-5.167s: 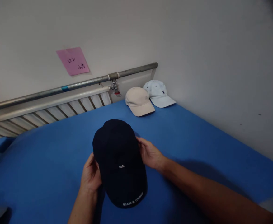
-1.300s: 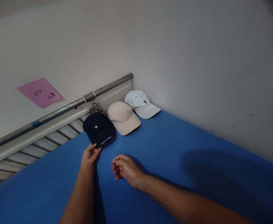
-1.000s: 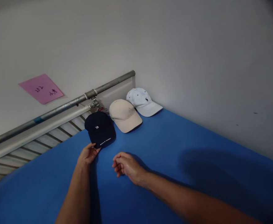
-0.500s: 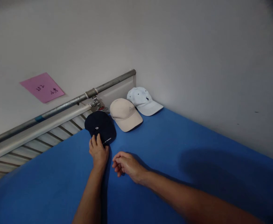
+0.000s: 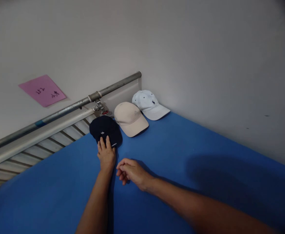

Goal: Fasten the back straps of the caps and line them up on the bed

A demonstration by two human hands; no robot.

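Observation:
A black baseball cap (image 5: 105,125) with a small white logo lies on the blue surface, nearest of three caps. My left hand (image 5: 107,156) reaches onto its brim from the front, fingers spread over the top and thumb by the brim's edge. Whether the thumb goes under the brim is hidden. My right hand (image 5: 134,172) hovers or rests just to the right with fingers loosely curled in and nothing visible in them. Beyond the black cap sit a beige baseball cap (image 5: 127,118) and a pale blue baseball cap (image 5: 149,105), in a slanting row with brims facing right.
The blue surface (image 5: 166,149) meets the grey wall (image 5: 205,81) at the right. Along its left edge run a white radiator (image 5: 59,128) and a metal pipe (image 5: 119,85) with a valve (image 5: 98,106). A pink paper (image 5: 43,90) with handwriting is stuck on the wall.
My left hand has slid forward and right over the brim, its fingers straighter. The black cap has shifted and turned slightly to the right. My right hand has barely moved.

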